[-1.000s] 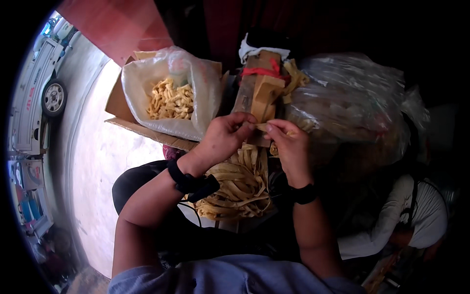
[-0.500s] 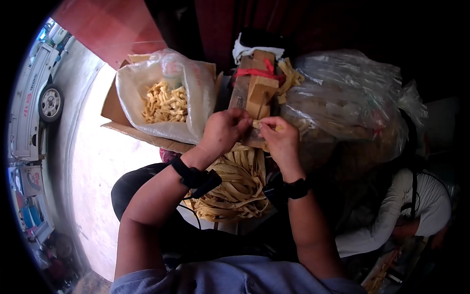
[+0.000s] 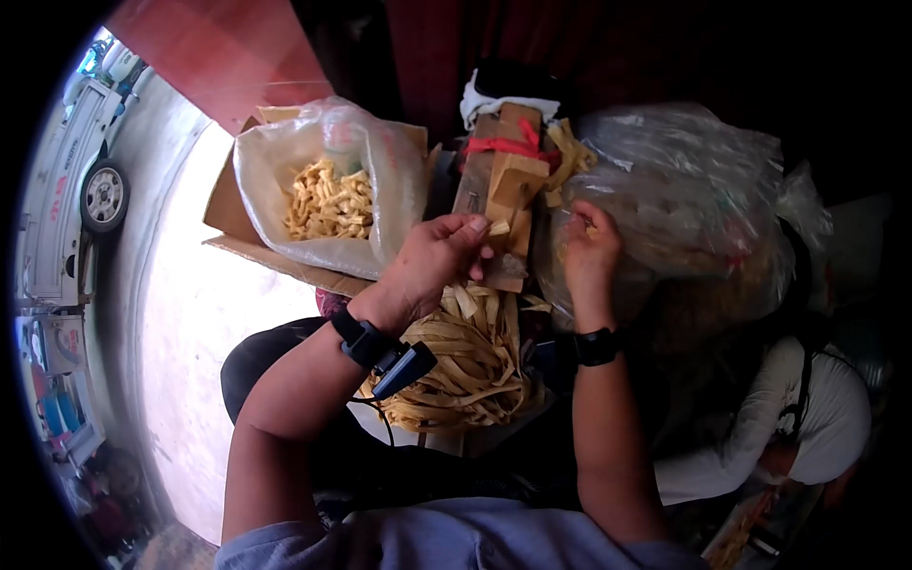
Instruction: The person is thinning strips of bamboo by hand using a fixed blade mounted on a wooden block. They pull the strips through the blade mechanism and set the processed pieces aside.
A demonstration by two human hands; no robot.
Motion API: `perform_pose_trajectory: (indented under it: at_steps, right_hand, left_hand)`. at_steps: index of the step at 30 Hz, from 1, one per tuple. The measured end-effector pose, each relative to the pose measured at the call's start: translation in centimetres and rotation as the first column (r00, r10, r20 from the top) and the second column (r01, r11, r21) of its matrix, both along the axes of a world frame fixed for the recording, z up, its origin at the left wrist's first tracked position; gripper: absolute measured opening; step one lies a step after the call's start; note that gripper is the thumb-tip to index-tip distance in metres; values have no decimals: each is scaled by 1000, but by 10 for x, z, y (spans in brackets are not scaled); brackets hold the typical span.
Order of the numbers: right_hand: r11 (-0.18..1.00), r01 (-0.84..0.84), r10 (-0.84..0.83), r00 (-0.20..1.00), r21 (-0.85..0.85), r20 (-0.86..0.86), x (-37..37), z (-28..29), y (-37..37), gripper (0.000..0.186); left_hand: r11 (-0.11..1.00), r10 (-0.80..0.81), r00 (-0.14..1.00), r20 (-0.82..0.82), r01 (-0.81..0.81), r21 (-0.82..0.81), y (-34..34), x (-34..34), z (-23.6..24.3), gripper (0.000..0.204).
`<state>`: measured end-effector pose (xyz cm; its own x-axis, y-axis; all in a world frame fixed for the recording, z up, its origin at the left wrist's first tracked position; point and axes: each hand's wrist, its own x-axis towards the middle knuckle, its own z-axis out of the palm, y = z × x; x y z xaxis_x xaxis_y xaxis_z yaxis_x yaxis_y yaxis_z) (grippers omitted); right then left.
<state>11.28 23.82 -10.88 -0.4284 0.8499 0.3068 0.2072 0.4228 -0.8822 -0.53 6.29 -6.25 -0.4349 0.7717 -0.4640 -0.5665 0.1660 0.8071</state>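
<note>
Between thumb and forefinger, my left hand (image 3: 432, 261) pinches a small piece of tan strip (image 3: 499, 228) over the near part of a wooden block stand (image 3: 513, 185) with a red tie (image 3: 508, 144). Off to its right, my right hand (image 3: 593, 252) is raised beside the clear plastic bag, its fingers curled; a bit of yellowish material seems to show in them, too small to make out. Below both hands lies a heap of long, flat tan strips (image 3: 456, 366). Short knotted tan pieces (image 3: 328, 201) fill part of a lined cardboard box at the left.
The cardboard box (image 3: 220, 204) holds a whitish plastic sack (image 3: 256, 157). A large clear bag (image 3: 674, 180) lies at the right. Loose strips (image 3: 570, 157) hang beside the stand, near a white cloth (image 3: 475, 104). A person in a white sleeve (image 3: 722, 465) sits at the lower right.
My hands were together at the stand's near end and are now apart. The right one has moved right and slightly up; the left keeps the small strip piece.
</note>
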Motion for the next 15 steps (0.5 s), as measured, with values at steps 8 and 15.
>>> perform_pose_trajectory:
  at_steps: [8,15]
  right_hand:
    - [974,-84,36,974,-209,-222,0,35,-24,19]
    - [642,-680,616,732,-353,-291,18,60,-94,60]
  left_hand:
    - [997,-77,989,126,73,35,-26,16,7,30]
    - [949,-262,961,90,239,204,-32,28,16,44]
